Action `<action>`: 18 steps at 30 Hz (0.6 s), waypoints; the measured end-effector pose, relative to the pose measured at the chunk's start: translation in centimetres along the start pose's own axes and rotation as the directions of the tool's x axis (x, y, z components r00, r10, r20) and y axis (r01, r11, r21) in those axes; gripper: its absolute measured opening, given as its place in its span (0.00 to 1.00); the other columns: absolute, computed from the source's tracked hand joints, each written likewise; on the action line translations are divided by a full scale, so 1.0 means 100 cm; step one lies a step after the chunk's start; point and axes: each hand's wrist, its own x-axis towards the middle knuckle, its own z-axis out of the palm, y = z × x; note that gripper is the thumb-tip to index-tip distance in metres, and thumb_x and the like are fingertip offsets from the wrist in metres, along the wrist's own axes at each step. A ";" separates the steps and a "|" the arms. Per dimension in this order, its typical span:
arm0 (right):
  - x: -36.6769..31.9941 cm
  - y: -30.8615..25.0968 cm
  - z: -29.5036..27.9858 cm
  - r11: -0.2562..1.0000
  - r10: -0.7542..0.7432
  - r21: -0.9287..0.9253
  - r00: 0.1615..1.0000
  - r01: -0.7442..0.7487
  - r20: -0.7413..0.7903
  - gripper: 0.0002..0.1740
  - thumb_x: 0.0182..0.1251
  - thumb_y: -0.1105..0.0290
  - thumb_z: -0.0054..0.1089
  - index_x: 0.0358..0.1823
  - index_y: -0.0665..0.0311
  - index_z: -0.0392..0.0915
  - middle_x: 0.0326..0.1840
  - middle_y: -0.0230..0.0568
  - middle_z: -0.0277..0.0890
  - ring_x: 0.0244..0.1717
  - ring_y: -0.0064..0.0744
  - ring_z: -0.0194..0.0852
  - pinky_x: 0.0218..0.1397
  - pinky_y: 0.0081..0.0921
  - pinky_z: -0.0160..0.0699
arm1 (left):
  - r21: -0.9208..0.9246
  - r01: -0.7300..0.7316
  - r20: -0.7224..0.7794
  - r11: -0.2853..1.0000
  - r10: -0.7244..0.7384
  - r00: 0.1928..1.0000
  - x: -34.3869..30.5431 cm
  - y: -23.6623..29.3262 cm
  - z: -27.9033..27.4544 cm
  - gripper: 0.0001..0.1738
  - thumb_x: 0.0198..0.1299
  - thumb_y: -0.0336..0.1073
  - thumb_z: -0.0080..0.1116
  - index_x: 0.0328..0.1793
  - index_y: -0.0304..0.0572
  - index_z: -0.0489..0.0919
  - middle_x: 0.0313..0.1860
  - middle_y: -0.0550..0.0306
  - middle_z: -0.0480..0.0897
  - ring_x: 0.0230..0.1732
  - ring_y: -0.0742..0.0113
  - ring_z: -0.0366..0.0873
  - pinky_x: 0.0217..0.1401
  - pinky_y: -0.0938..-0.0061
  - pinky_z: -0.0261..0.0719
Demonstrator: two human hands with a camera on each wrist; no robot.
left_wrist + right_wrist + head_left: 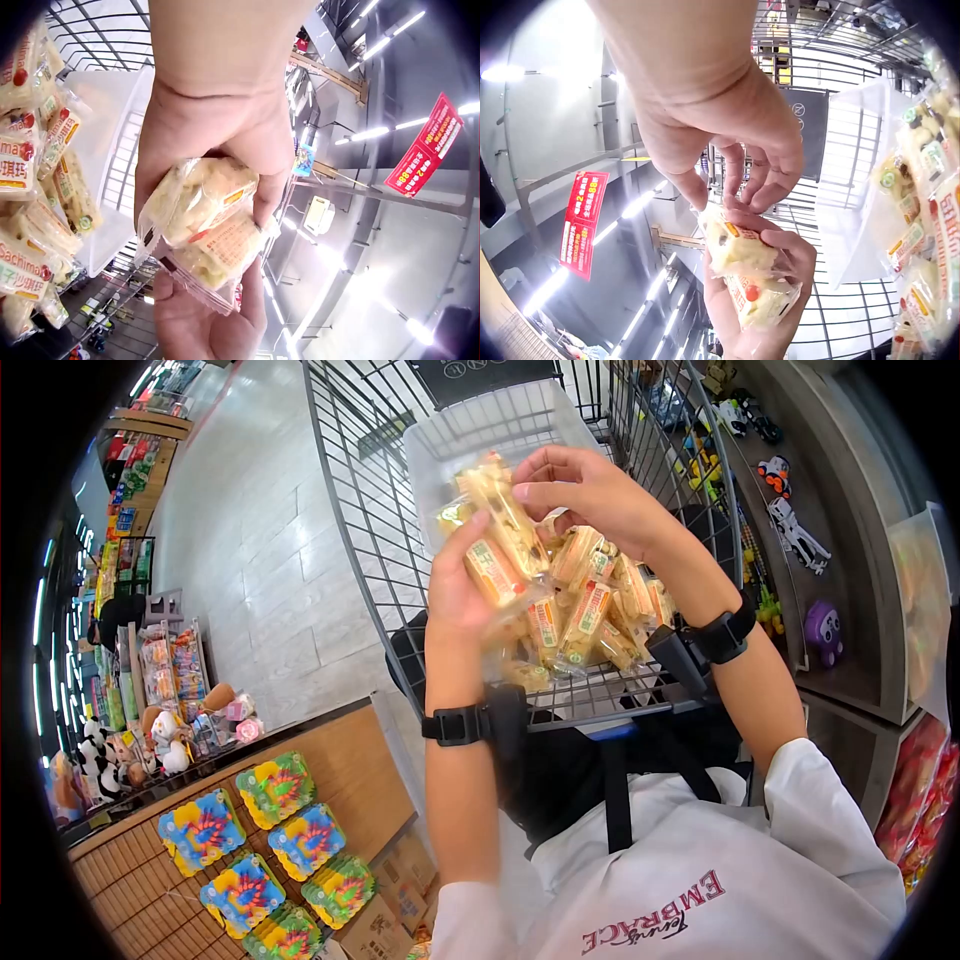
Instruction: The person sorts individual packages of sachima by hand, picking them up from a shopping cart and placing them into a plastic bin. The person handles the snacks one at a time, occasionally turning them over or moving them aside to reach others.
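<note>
Head view: left hand (pixel 455 598) holds at least two clear-wrapped snack packs (pixel 515 535) above the near part of a cart (pixel 345 510); its fingers curl round their long sides, thumb across the front; right hand (pixel 592 492) is at the packs' far end, fingers loosely bent; cannot tell whether they pinch or merely touch.

Handling (judged): each pack likely light; filling probably holds its shape but may crumble if squeezed; film looks slick, so stacked packs could slide over one another; the crimped end seal seen in the left wrist view is floppy, a poor place to bear weight; better hold across the firm middle, long sides between thumb and fingers, light pressure.

Edges and room: a translucent tub (pixel 428 460) sits in the cart, loose packs (pixel 587 615) heaped at its near end; tub walls and wire sides stand round the work; bare tub shows beyond the heap; open floor (pixel 260 550) lies left of the cart; toy-laden shelf (pixel 850 540) stands close on the right, less elbow room there.
</note>
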 end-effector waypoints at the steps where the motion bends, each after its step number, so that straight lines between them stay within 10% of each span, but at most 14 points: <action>1: -0.001 -0.001 0.000 1.000 -0.027 0.000 1.000 0.027 -0.005 0.33 0.57 0.53 0.72 0.57 0.65 0.73 0.45 0.41 0.81 0.41 0.30 0.79 0.42 0.25 0.77 | -0.055 0.053 0.051 0.997 -0.050 0.997 0.000 0.000 0.001 0.30 0.69 0.43 0.50 0.71 0.33 0.64 0.64 0.36 0.74 0.57 0.41 0.79 0.53 0.49 0.83; 12: -0.010 -0.010 0.009 0.994 -0.085 0.062 0.995 0.089 -0.060 0.19 0.61 0.62 0.67 0.50 0.63 0.76 0.34 0.30 0.74 0.27 0.15 0.69 0.29 0.13 0.69 | -0.054 0.248 0.264 0.967 -0.225 0.938 -0.006 0.004 0.010 0.30 0.65 0.43 0.55 0.68 0.32 0.65 0.59 0.34 0.77 0.53 0.44 0.82 0.51 0.54 0.84; 17: -0.009 -0.009 -0.004 0.970 -0.163 0.183 0.987 0.160 0.001 0.16 0.62 0.58 0.59 0.46 0.60 0.77 0.34 0.25 0.71 0.30 0.12 0.69 0.29 0.13 0.68 | 0.129 0.037 -0.339 0.991 0.009 0.941 0.004 0.002 0.001 0.14 0.72 0.43 0.47 0.53 0.41 0.73 0.50 0.47 0.80 0.45 0.55 0.81 0.44 0.59 0.83; 18: -0.010 -0.010 -0.005 0.975 -0.177 0.150 0.982 0.165 0.072 0.19 0.64 0.52 0.57 0.45 0.59 0.77 0.33 0.24 0.69 0.32 0.11 0.67 0.28 0.11 0.65 | -0.139 -0.022 -0.024 0.990 0.019 1.000 0.013 0.000 -0.041 0.16 0.70 0.48 0.49 0.47 0.42 0.73 0.45 0.51 0.79 0.39 0.59 0.77 0.44 0.63 0.78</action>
